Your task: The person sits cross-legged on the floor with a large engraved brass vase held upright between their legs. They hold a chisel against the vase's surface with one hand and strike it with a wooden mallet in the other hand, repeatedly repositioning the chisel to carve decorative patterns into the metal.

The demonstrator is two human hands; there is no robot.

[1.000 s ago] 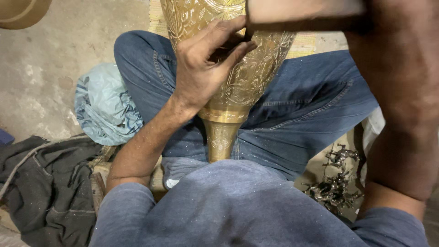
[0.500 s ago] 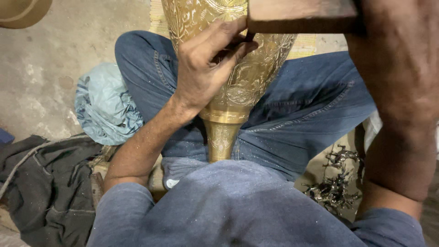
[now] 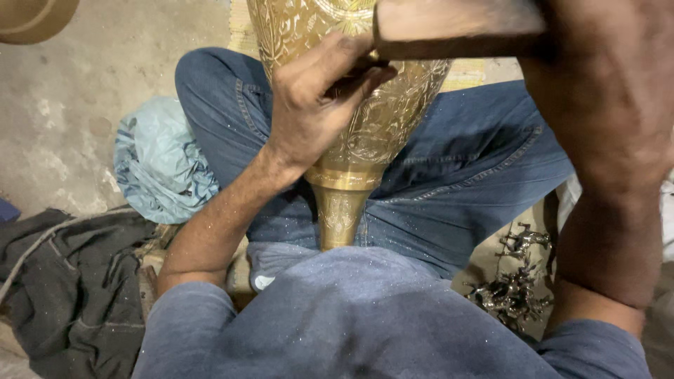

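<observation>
The engraved brass vase [image 3: 365, 126] lies across the seated person's lap, neck pointing toward the body, wide body extending out of the top of the frame. It rests between the jeans-clad legs [image 3: 449, 175], which cradle it on both sides.

The left hand [image 3: 309, 112] is closed in a pinch against the vase wall, fingers bunched around a thin dark tool [image 3: 351, 74] whose tip meets the engraved surface. The right hand is out of view; only the raised right forearm [image 3: 611, 140] and a blurred wooden block [image 3: 456, 28] above the vase are visible, so the state of that grip cannot be told.

Handling judgement: the vase looks rigid and fairly heavy, with a polished surface likely to slip and roll. The narrow neck and the collar just above it offer the surest hold.

Open room is tight. A pale blue cloth bundle [image 3: 158, 168] lies just beside the left knee, dark fabric [image 3: 63, 281] near the left elbow, and small metal figurines [image 3: 516, 281] near the right. The bare concrete floor [image 3: 84, 84] lies open at upper left.
</observation>
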